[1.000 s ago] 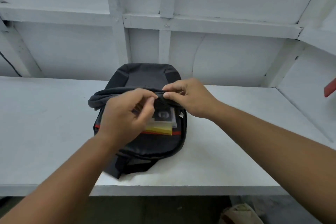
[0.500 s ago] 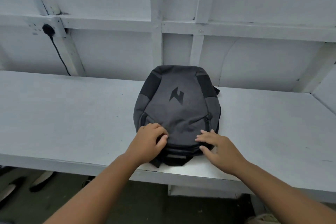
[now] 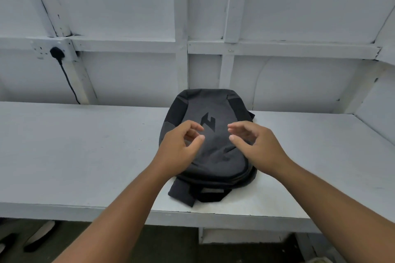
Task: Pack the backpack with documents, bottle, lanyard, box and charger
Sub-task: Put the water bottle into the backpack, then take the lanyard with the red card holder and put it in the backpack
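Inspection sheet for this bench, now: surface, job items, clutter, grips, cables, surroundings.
Surface: white bench, faint marks.
Job's things: backpack lies flat, logo up, shut; other items not visible.
Clutter: nothing seen.
Grips: left grip and right grip over the backpack, fingers loosely curled, holding nothing.
Cables: black plug in wall socket; its cable drops behind the bench.
Surroundings: white panelled wall; footwear on the floor below, blurred.

White panelled wall [image 3: 128, 6], white bench [image 3: 74, 156], black plug [image 3: 56, 52] in socket, dark floor [image 3: 171, 247].
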`<action>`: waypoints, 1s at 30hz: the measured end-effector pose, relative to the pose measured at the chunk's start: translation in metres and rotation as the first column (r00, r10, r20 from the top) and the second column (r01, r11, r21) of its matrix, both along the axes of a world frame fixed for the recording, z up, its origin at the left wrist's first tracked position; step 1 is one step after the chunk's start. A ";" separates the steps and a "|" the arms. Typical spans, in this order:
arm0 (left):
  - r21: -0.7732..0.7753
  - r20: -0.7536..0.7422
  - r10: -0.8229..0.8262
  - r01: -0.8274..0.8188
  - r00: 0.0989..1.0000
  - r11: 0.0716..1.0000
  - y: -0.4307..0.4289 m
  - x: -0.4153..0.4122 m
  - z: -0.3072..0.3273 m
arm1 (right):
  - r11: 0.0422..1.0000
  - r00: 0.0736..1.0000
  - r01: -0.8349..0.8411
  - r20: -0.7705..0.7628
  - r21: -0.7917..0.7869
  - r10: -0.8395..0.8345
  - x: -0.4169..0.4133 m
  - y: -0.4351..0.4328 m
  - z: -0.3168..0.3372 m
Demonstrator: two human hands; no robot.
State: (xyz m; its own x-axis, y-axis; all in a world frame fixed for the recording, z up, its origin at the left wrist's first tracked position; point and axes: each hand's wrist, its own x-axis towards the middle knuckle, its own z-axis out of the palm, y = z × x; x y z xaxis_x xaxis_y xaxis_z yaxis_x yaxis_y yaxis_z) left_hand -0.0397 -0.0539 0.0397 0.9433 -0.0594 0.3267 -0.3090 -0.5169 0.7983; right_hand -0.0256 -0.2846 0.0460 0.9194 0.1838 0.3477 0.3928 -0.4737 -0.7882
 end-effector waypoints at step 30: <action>-0.018 -0.003 -0.673 0.673 0.739 0.739 -0.521 0.121 0.047 | 0.726 0.732 0.682 -0.078 0.093 -0.677 -0.012 -0.442 0.061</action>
